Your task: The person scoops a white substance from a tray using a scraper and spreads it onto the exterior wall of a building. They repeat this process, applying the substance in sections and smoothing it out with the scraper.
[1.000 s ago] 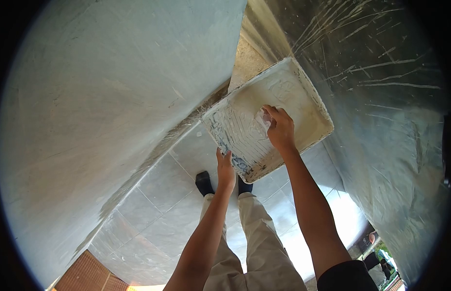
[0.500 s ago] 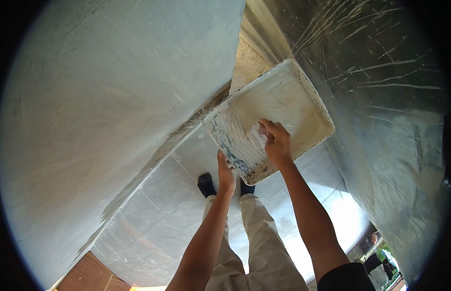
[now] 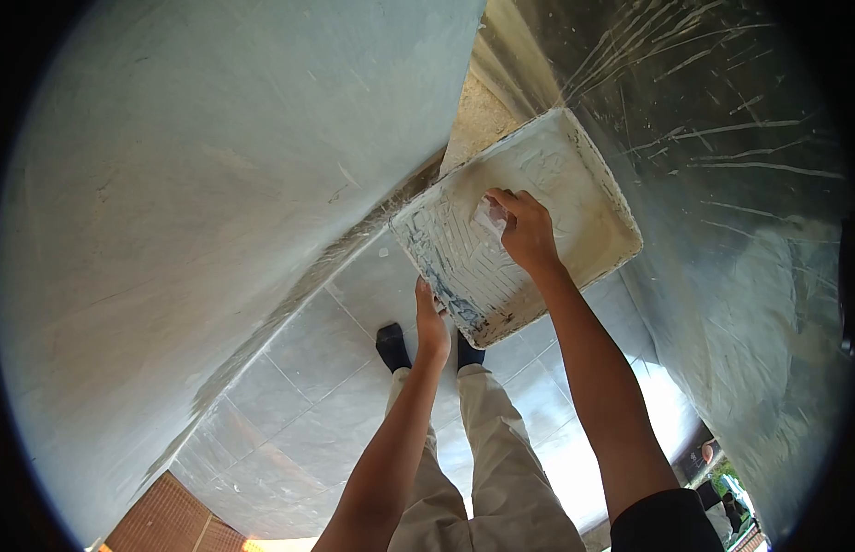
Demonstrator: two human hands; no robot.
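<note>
A rectangular paint tray (image 3: 593,198), tilted in view and coated with off-white paint, is held up above the floor. My left hand (image 3: 431,317) grips its lower left edge, the thumb along the rim and the other fingers mostly hidden beneath. Inside the tray, my right hand (image 3: 527,228) pinches a small pale, translucent piece (image 3: 490,216) whose exact kind I cannot make out. Ridged paint marks lie below that piece, and dark blue smears show near the tray's lower left side.
A large pale wall (image 3: 216,184) rises on the left, and a dark, white-streaked surface (image 3: 722,138) stands on the right. My feet are on the grey tiled floor (image 3: 308,359). At the lower right, part of another person (image 3: 729,506) shows.
My right hand has moved up and slightly left across the tray with the pale piece. The ridged marks below it have changed. My left hand keeps its hold on the tray edge.
</note>
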